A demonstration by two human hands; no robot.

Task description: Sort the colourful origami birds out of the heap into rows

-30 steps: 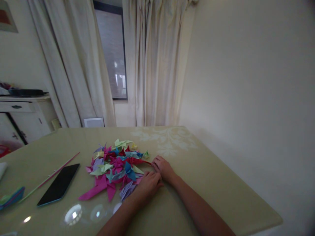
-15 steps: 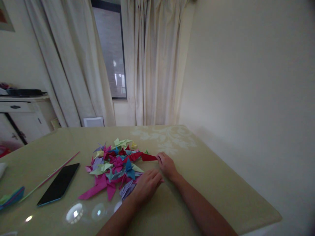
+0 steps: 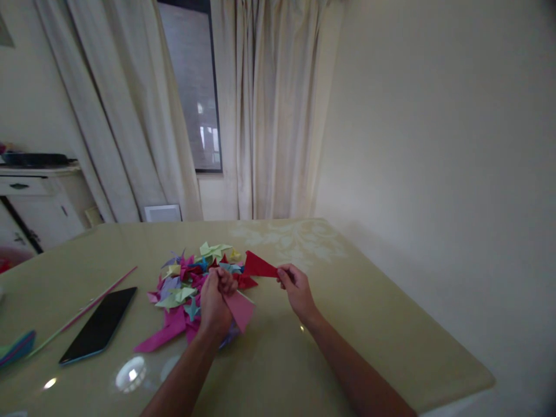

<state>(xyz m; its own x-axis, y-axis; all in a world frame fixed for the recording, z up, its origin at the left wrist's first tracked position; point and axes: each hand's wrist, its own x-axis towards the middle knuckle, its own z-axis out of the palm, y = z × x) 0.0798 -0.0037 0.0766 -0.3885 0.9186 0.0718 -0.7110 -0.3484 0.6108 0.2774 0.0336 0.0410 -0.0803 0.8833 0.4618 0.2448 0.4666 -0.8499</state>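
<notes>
L hand [image 3: 217, 304] curled closed, gripping a pink folded paper [image 3: 241, 311] that juts out on its R side, held in front of the paper pile [image 3: 171, 327]. R hand [image 3: 299, 289] pinches the narrow end of a red folded paper [image 3: 260, 265] btwn thumb & fingers; wide end points L, by the pile's R edge.

Desk [image 3: 391, 353], L to R: blue-green item [image 3: 17, 348], cut off by pic edge; thin pink/green stick [image 3: 89, 307]; black flat device [image 3: 99, 325] lying nr it; multicolor pile, approx. mid.

Room, L to R: white cabinet [image 3: 65, 202], cream curtains [image 3: 113, 116] w/ dark-framed window [image 3: 195, 87] btwn, plain wall [image 3: 434, 145].
</notes>
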